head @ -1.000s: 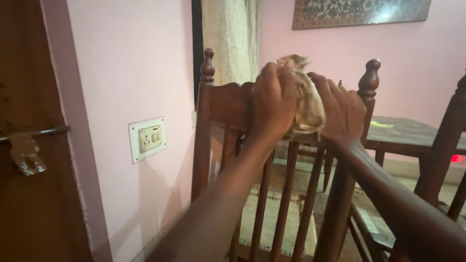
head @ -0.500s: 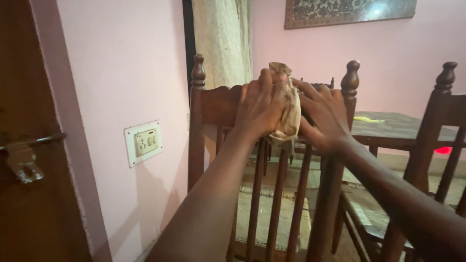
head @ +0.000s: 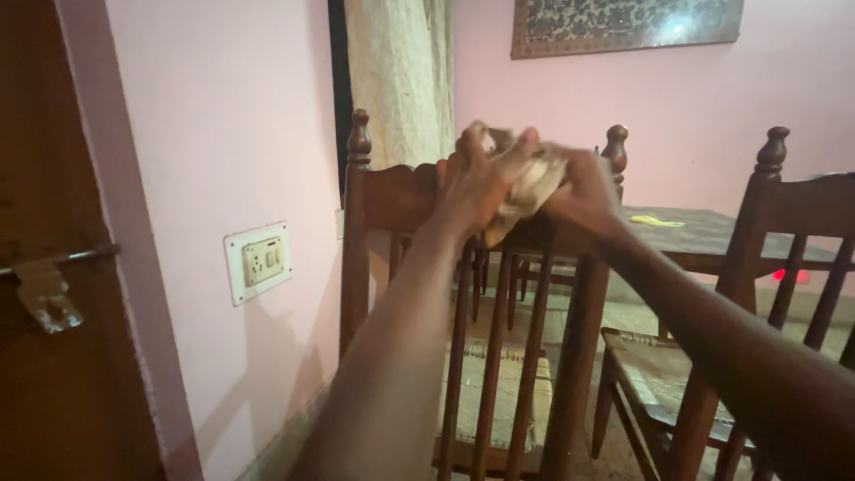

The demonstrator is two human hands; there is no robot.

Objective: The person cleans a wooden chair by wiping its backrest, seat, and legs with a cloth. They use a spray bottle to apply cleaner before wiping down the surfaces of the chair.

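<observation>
Both my left hand [head: 476,183] and right hand [head: 583,187] have fingers clamped on a bunched rag [head: 527,189] atop the chair back [head: 392,198]. Looks soft and light, easiest gripped by the wad.

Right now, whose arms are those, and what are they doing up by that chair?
There is no machine here. A person wears a camera on their head, so you see their own two arms reaching out from below. The left hand and the right hand are bunching up a pale cloth between them, with the fingers curled around it. They hold it against the top rail of a dark wooden chair. Behind the chair stands a table with a small yellow thing lying on it, too small to tell what it is. Another chair is on the right, and a wall switch is on the pink wall.
</observation>
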